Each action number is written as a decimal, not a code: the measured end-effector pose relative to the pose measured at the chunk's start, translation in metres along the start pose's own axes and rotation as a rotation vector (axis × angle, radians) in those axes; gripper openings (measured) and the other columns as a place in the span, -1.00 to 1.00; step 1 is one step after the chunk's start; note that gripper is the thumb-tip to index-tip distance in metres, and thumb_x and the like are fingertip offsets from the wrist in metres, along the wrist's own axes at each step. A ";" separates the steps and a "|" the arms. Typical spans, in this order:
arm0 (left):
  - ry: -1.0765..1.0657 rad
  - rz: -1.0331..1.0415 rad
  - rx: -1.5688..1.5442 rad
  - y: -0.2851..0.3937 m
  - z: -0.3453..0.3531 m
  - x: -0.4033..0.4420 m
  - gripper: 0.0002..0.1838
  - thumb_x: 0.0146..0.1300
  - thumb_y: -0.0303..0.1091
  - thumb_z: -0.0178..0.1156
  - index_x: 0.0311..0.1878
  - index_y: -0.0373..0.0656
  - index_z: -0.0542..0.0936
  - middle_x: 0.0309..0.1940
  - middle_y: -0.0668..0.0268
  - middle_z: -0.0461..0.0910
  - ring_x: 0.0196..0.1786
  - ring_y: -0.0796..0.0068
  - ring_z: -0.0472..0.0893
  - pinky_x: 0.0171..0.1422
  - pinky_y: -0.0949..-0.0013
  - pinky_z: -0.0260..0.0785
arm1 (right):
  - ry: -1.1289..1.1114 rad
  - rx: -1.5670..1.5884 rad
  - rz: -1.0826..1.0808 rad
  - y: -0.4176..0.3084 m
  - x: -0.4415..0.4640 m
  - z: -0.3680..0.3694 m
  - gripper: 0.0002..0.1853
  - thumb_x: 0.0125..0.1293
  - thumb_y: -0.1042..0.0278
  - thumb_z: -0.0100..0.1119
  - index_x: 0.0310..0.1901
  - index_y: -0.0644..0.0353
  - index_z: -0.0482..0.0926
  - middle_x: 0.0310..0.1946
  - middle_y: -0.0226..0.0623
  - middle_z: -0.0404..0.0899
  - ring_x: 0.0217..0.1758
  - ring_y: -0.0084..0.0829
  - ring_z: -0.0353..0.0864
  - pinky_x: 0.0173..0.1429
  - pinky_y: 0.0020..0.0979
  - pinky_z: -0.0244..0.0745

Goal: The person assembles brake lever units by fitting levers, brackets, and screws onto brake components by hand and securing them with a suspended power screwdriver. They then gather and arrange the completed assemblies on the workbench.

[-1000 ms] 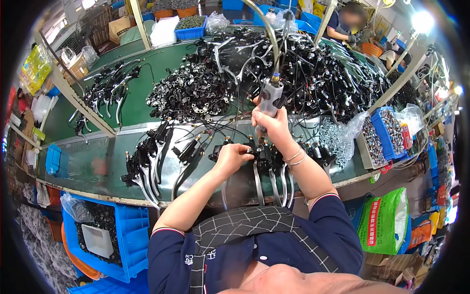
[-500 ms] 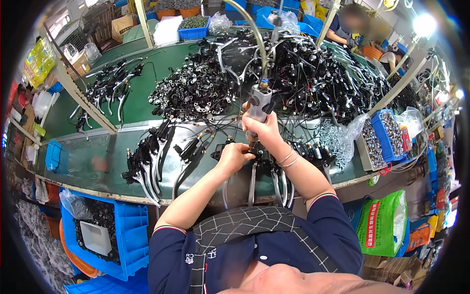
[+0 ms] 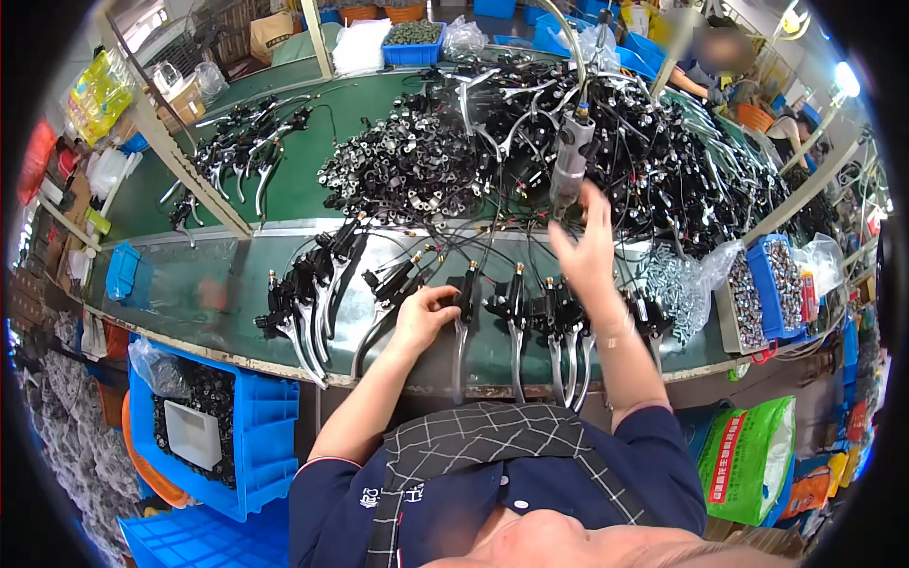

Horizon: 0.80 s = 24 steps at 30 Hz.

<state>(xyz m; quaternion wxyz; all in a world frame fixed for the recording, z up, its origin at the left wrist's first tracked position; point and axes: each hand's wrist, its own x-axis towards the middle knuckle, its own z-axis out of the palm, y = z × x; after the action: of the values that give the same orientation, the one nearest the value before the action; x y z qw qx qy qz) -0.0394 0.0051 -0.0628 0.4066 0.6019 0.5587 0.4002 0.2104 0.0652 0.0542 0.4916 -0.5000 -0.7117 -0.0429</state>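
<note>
Head view. Brake lever [image 3: 460, 327], one: black body up, silver blade toward the table's near edge. Left hand [image 3: 424, 320]: fingers curled against the lever's body; whether gripping, cannot tell. Right hand [image 3: 589, 248]: open, fingers spread, just beside the power driver [image 3: 571, 161], which hangs upright from its hose. Lever group [image 3: 565, 346], to the right. Screws [image 3: 670, 284], loose, farther right. Blue tray [image 3: 778, 284] of small metal parts, beyond.

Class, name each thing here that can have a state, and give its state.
Left hand, fingers curled at a lever
Right hand, open
Power driver, hanging, slightly tilted
Large blue crate, open, holding black parts
Far blue tray, filled
Silver screws, heaped
</note>
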 end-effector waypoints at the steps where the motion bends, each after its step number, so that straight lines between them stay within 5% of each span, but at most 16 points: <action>1: 0.015 -0.004 0.027 0.006 0.001 -0.002 -0.61 -0.11 -0.40 0.41 -0.11 -0.12 0.65 -0.51 0.40 0.43 -0.46 0.60 0.39 -0.32 0.51 0.28 | -0.093 0.119 0.020 -0.009 -0.020 -0.002 -0.46 0.02 0.40 0.26 0.07 0.33 0.36 0.02 -0.01 0.41 0.00 -0.21 0.47 -0.02 -0.32 0.43; 6: 0.137 0.189 0.041 0.040 -0.004 -0.025 -0.68 -0.11 -0.51 0.38 -0.19 -0.16 0.64 -0.50 0.38 0.40 -0.48 0.61 0.39 -0.37 0.55 0.28 | -0.792 0.442 0.265 -0.053 -0.100 -0.011 -0.62 0.08 0.38 0.23 -0.02 0.22 0.50 -0.18 -0.20 0.56 -0.33 -0.37 0.60 -0.26 -0.41 0.51; 10: 0.187 0.320 0.103 0.070 -0.004 -0.039 -0.69 -0.08 -0.48 0.36 -0.18 -0.14 0.62 -0.49 0.32 0.42 -0.53 0.51 0.47 -0.44 0.44 0.33 | -0.869 0.415 0.249 -0.060 -0.121 0.008 -0.58 0.14 0.19 0.18 -0.02 0.25 0.48 -0.17 -0.09 0.58 -0.16 -0.07 0.60 -0.11 -0.21 0.50; 13: 0.196 0.352 0.138 0.080 -0.004 -0.041 -0.67 -0.09 -0.59 0.36 -0.17 -0.17 0.63 -0.46 0.34 0.43 -0.51 0.60 0.47 -0.43 0.55 0.35 | -1.129 0.475 0.374 -0.071 -0.111 0.007 -0.54 0.14 0.13 0.16 0.02 0.23 0.46 -0.27 -0.03 0.60 -0.14 -0.04 0.59 -0.08 -0.17 0.46; 16: 0.215 0.340 0.135 0.082 -0.006 -0.038 -0.67 -0.09 -0.59 0.36 -0.17 -0.17 0.63 -0.46 0.34 0.42 -0.51 0.60 0.47 -0.43 0.55 0.35 | -1.066 0.461 0.354 -0.070 -0.117 0.012 -0.45 0.17 0.32 0.24 0.17 0.32 0.32 -0.36 -0.22 0.63 -0.35 -0.52 0.59 -0.23 -0.44 0.47; 24: 0.206 0.401 0.049 0.088 -0.002 -0.036 -0.66 -0.05 -0.53 0.34 -0.13 -0.13 0.60 -0.49 0.32 0.43 -0.53 0.52 0.48 -0.48 0.46 0.35 | -0.973 0.732 0.479 -0.053 -0.144 0.017 -0.52 0.22 0.50 0.16 0.18 0.37 0.31 -0.19 -0.27 0.60 -0.10 -0.56 0.55 0.02 -0.47 0.43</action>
<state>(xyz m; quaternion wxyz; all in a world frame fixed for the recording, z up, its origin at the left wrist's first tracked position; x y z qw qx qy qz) -0.0127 -0.0344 0.0197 0.2449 0.6666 0.4762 0.5185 0.1618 -0.0478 -0.0390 0.2478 -0.4072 -0.6906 0.5440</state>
